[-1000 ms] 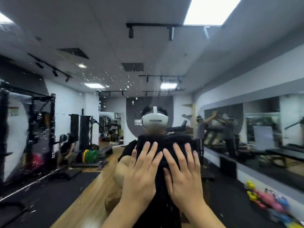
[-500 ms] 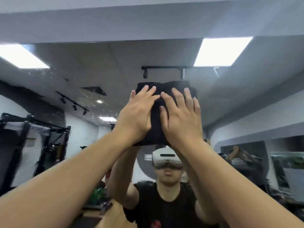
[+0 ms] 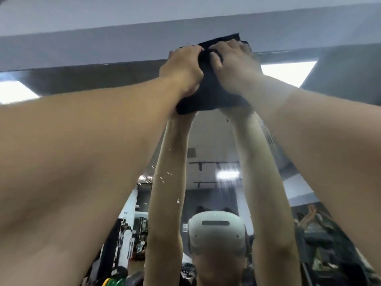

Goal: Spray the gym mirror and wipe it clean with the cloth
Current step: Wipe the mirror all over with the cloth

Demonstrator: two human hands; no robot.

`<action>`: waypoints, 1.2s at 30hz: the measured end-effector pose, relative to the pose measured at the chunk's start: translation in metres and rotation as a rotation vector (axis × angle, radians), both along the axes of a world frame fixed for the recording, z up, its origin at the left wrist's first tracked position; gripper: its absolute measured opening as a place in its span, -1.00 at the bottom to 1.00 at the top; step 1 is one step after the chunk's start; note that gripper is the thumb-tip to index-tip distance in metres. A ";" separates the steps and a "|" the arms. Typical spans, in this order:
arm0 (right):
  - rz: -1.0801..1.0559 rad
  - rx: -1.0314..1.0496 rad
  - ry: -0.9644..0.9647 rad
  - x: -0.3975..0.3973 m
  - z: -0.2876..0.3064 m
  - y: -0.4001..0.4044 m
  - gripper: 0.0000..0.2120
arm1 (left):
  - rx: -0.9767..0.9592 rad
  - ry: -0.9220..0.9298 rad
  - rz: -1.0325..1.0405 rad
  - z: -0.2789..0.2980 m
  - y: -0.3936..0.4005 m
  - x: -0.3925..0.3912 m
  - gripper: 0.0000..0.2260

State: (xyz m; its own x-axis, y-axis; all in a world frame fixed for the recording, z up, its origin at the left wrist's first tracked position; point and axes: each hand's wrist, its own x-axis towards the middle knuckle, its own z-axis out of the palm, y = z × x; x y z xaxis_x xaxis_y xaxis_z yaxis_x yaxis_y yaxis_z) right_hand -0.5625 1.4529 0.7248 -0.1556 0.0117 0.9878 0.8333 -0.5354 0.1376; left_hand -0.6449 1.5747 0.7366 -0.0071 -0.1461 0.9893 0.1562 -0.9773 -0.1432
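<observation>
Both bare arms are stretched up and forward, side by side. The left hand [image 3: 182,69] and the right hand [image 3: 233,62] are close together at the top, with fingers [image 3: 185,52] curled and gripping.

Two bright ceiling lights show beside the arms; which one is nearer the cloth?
The light on the right, just past the right hand gripping the black cloth. The other light sits far off at the left edge.
</observation>
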 end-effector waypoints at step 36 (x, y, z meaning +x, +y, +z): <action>-0.148 -0.071 0.127 -0.051 -0.431 0.046 -0.54 | -0.009 0.166 -0.212 -0.429 0.051 -0.053 -0.63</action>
